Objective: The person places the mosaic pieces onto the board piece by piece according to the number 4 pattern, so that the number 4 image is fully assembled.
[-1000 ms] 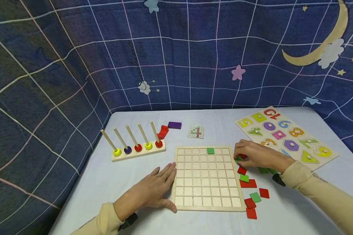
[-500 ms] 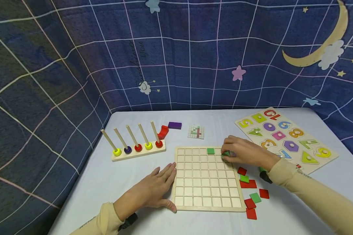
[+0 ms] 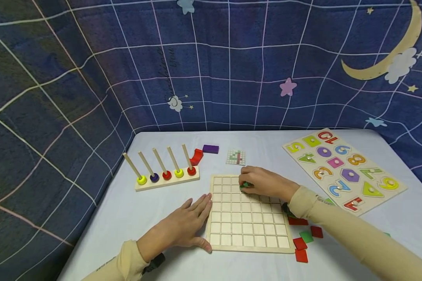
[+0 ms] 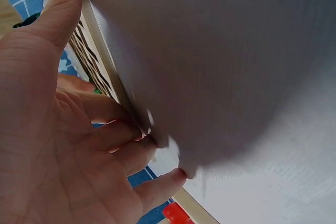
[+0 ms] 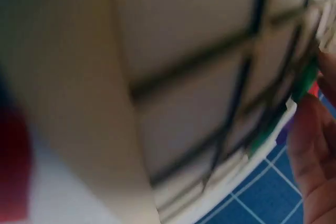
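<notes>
A wooden grid board (image 3: 235,216) with square cells lies on the table. Along its left edge rests my left hand (image 3: 181,224), fingers straight and thumb spread toward the near corner; in the left wrist view the fingertips meet the frame's edge. My right hand (image 3: 265,182) reaches over the board's far rows and pinches a green square tile (image 5: 307,80) between thumb and fingers. The right wrist view shows another green tile (image 5: 261,139) in the far row, which the hand hides in the head view. Behind the board lies a small pattern card (image 3: 236,157).
Red tiles (image 3: 301,256) and a green tile (image 3: 306,236) lie loose right of the board. A number and shape puzzle (image 3: 349,175) stands at the back right. At the back left are a peg stand with coloured rings (image 3: 168,184), a red piece (image 3: 197,157) and a purple block (image 3: 210,149).
My right hand took a green tile from right of the board and carried it left across the far rows. My left hand stayed at the left edge.
</notes>
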A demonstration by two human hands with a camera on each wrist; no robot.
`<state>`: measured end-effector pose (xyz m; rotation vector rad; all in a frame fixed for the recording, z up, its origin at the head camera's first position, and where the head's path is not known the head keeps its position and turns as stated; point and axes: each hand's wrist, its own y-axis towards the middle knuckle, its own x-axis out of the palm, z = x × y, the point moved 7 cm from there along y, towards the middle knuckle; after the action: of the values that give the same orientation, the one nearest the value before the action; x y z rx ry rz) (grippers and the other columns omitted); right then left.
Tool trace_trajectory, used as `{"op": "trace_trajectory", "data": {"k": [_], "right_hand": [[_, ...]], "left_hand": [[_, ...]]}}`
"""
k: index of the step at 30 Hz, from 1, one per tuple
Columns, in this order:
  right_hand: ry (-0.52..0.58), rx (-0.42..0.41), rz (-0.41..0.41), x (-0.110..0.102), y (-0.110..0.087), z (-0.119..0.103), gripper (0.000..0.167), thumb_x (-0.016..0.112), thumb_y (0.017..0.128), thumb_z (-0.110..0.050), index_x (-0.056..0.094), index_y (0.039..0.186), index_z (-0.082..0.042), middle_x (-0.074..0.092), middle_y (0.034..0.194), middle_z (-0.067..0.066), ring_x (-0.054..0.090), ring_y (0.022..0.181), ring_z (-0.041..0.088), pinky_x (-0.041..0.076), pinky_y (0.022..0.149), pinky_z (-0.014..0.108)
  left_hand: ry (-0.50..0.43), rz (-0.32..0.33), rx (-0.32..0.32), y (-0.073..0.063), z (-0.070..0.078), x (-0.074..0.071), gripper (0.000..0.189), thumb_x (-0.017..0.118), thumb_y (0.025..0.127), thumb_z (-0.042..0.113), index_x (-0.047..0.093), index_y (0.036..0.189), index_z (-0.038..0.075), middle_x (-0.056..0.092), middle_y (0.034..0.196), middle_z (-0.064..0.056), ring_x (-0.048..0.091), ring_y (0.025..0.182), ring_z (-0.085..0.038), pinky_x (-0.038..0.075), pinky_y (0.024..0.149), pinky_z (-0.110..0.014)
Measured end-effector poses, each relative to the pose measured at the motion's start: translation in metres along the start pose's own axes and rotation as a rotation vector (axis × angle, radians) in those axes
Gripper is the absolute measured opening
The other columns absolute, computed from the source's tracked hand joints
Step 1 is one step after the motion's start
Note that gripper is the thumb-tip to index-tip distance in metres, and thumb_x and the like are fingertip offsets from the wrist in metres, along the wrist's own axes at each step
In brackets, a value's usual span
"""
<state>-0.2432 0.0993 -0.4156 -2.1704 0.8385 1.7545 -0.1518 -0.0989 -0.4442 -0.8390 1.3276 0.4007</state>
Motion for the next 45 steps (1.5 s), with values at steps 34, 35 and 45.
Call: {"op": "trace_trajectory", "data": {"k": [34,35,45], "right_hand": [[0.098,0.009,0.051,-0.018,-0.024,0.0,0.005,0.077,0.099,-0.009,0.079,0.1,-0.004,0.072,0.101,0.007,0.066,0.085,0.014,0.061,0.075,0.027],[0.111,0.024,0.052,-0.021,-0.027,0.001,0.006,0.077,0.099,-0.008,0.08,0.102,-0.004,0.073,0.104,0.007,0.068,0.087,0.015,0.062,0.077,0.029],[0.102,0.146,0.013,-0.042,-0.064,0.01,0.012,0.079,0.096,-0.005,0.081,0.108,-0.004,0.074,0.112,0.006,0.071,0.098,0.02,0.066,0.087,0.038]], "left_hand": [[-0.038,-0.025,-0.006,0.003,-0.003,0.001,0.129,0.068,0.081,0.083,0.025,0.169,-0.001,0.018,0.18,-0.018,0.024,0.168,-0.031,0.034,0.131,-0.056],[-0.033,-0.024,-0.006,0.003,-0.002,0.001,0.129,0.068,0.081,0.083,0.026,0.168,-0.001,0.018,0.18,-0.018,0.024,0.167,-0.031,0.034,0.131,-0.056],[-0.05,-0.024,-0.005,0.004,-0.002,0.004,0.127,0.069,0.082,0.082,0.026,0.168,-0.002,0.018,0.18,-0.018,0.023,0.168,-0.031,0.033,0.131,-0.056]]}}
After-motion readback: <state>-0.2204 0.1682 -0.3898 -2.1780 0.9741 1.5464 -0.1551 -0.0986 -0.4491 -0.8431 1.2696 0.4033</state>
